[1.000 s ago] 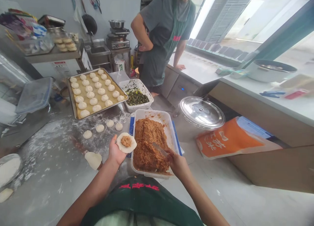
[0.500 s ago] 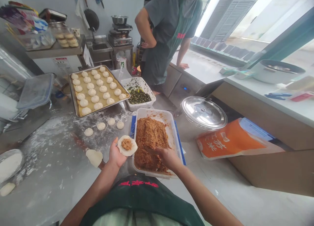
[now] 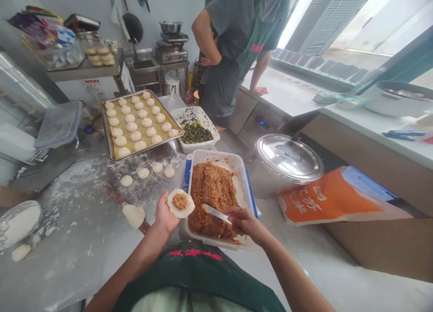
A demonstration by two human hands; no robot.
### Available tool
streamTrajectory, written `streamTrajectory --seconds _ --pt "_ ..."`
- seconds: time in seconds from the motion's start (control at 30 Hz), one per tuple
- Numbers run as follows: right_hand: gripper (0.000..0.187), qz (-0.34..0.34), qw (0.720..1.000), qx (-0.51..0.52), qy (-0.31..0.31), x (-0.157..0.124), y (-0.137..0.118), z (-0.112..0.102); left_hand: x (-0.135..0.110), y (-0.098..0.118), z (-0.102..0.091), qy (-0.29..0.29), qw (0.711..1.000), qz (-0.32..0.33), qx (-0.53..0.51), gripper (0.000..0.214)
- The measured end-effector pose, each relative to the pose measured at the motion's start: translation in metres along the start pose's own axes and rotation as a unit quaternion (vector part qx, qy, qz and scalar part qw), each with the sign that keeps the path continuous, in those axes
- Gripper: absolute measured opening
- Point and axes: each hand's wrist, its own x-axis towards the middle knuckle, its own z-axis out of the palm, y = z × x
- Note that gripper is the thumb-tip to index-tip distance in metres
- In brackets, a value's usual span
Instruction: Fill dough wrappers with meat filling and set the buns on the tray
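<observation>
My left hand point(image 3: 168, 216) is closed around the edge of a round dough wrapper point(image 3: 190, 207), cupping it from below. A lump of brown filling point(image 3: 179, 202) sits in the wrapper's middle. In my right hand point(image 3: 244, 222) is a flat filling spatula point(image 3: 216, 213), pinched by one end; its blade hangs over a plastic tub point(image 3: 246, 184) heaped with brown filling point(image 3: 216, 181). Left of my left hand, another dough wrapper point(image 3: 133, 216) lies over a rolling pin point(image 3: 115, 195). Several small dough discs point(image 3: 144, 173) rest on the floured worktop point(image 3: 81, 222).
A baking tray point(image 3: 110, 143) of pleated buns stands behind, beside a white tub point(image 3: 199, 146) of chopped greens. A lidded steel pot point(image 3: 289, 156) and an orange bag point(image 3: 321, 197) are at right. A flour bowl point(image 3: 22, 222) lies left. Another person point(image 3: 233, 55) stands beyond.
My right hand has lifted slightly and moved right, bringing the spatula out of the filling into plain sight. My left hand keeps the filled wrapper. The view has shifted slightly.
</observation>
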Motion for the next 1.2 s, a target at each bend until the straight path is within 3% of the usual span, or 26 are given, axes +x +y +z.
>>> streamTrajectory --seconds 0.17,0.27,0.33,0.43,0.5,0.57,0.7,0.77,0.87,0.97,1.07,1.13,1.2 --pt "0.047 -0.072 0.997 0.019 0.027 -0.01 -0.024 0.018 0.003 -0.01 0.008 -0.027 0.999 -0.029 -0.01 0.034" --pt "0.037 -0.15 0.985 -0.065 0.062 -0.014 -0.037 0.037 0.002 -0.016 0.016 -0.041 0.998 -0.05 -0.012 0.034" --pt "0.032 -0.221 0.954 -0.171 0.11 -0.016 -0.04 0.05 0.001 -0.019 0.022 -0.058 0.996 -0.06 -0.012 0.034" --pt "0.036 -0.297 0.876 -0.335 0.178 -0.018 -0.036 0.065 -0.001 -0.022 0.029 -0.074 0.995 -0.06 -0.007 0.035" --pt "0.045 -0.308 0.836 -0.408 0.199 -0.02 -0.03 0.07 0.0 -0.022 0.03 -0.066 0.996 -0.054 -0.007 0.035" --pt "0.052 -0.3 0.818 -0.45 0.197 -0.025 -0.028 0.068 0.0 -0.021 0.03 -0.053 0.997 -0.047 -0.01 0.034" --pt "0.052 -0.274 0.821 -0.471 0.172 -0.035 -0.035 0.053 -0.003 -0.02 0.031 -0.033 0.999 -0.025 -0.008 0.033" --pt "0.051 -0.276 0.821 -0.463 0.189 -0.037 -0.039 0.047 -0.008 -0.02 0.035 -0.038 0.999 -0.023 -0.001 0.033" --pt "0.056 -0.297 0.807 -0.461 0.219 -0.033 -0.041 0.046 -0.018 -0.02 0.045 -0.07 0.997 -0.044 0.011 0.035" --pt "0.058 -0.299 0.805 -0.469 0.205 -0.03 -0.04 0.05 -0.022 -0.018 0.05 -0.072 0.996 -0.05 0.024 0.036" --pt "0.044 -0.262 0.85 -0.419 0.184 -0.034 -0.042 0.044 -0.02 -0.014 0.048 -0.048 0.998 -0.02 0.031 0.036" --pt "0.036 -0.217 0.892 -0.357 0.172 -0.039 -0.043 0.032 -0.018 -0.013 0.045 -0.06 0.998 -0.013 0.032 0.036" --pt "0.036 -0.166 0.917 -0.322 0.167 -0.043 -0.041 0.015 -0.017 -0.012 0.044 -0.072 0.997 -0.013 0.033 0.034"
